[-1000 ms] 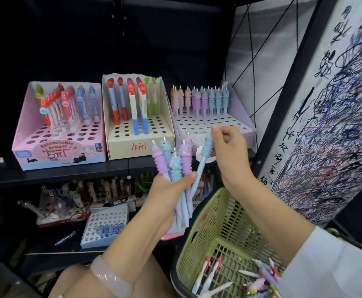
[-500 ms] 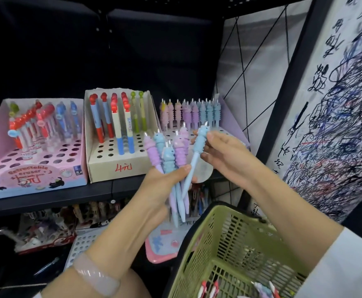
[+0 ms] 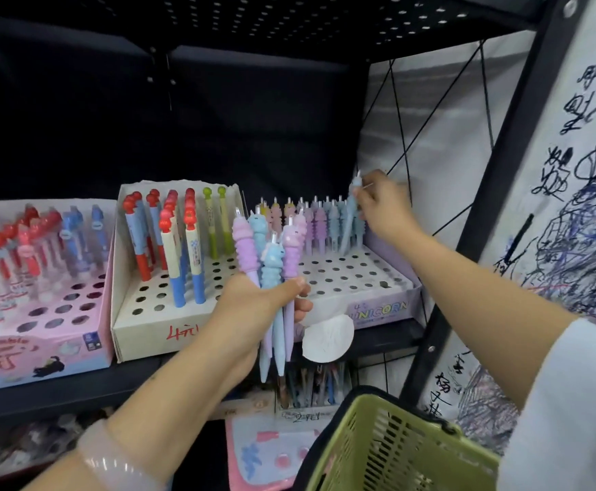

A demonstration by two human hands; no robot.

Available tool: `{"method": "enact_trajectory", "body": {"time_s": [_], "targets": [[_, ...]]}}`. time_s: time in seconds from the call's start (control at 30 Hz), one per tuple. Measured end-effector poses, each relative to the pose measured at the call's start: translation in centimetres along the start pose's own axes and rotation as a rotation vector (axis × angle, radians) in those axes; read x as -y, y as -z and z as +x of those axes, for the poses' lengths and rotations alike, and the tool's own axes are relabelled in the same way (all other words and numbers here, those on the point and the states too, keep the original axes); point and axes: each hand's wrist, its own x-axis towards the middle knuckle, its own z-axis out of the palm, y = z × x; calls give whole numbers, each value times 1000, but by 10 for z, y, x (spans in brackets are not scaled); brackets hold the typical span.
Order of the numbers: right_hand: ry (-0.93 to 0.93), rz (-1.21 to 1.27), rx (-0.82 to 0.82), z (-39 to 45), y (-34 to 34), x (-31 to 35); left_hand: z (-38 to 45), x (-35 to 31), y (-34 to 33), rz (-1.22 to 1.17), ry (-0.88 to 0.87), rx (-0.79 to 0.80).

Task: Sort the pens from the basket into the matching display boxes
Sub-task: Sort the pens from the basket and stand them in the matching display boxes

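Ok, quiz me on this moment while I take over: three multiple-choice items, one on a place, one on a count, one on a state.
1. Where is the blue pen that the right hand pinches?
A. At the back row's right end in the unicorn box
B. In the green basket
C. In the pink box

2. How many unicorn pens does the left hand grip?
A. One
B. Four
C. Nine

3. What state is the front of the unicorn box in?
A. Full of pens
B. Covered by a lid
C. Empty holes

Answers:
1. A, since it stands beside the row of pastel pens at the right end.
2. B, since two purple and two blue tops rise from the bundle.
3. C, since open holes show in front of the back row.
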Motion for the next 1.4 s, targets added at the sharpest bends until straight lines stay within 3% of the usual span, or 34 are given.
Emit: {"method": "enact_trajectory", "body": {"time_s": [0.4,0.67,0.73,0.8,0.83,0.9,0.93,1.0,1.07,1.13,1.2,1.27,1.4], "targets": [[-20,-24,104,15,-6,-5,3,5,9,-56,19,16],[-183,-220,371,-2,-20,-23,0,4,19,-100,21,46],[-98,-343,185,-8,-20,-18,0,4,21,-103,23,51],[31,-255,-51,-21,-22,-1,-1,5,22,-109,26,55],[62,-96,-22,-29,-22,11,0,5,22,-110,28,55],[89,244,318,-45,-25,34,0,5,20,-114,34,49],[79,319,500,-53,-28,42,-1,6,19,-116,35,45],[87,394,651,-61,-30,49,-2,6,18,-119,35,41],[52,517,575,-56,-29,52,-3,5,19,-123,39,39],[-18,573,337,-42,-27,53,-4,4,20,-114,49,25],[-42,507,54,-23,-20,48,-5,4,22,-101,58,2],[-5,385,-115,-8,-16,39,-5,3,23,-104,63,-16],[133,9,-93,-3,-26,26,-5,3,24,-105,58,-47]]}}
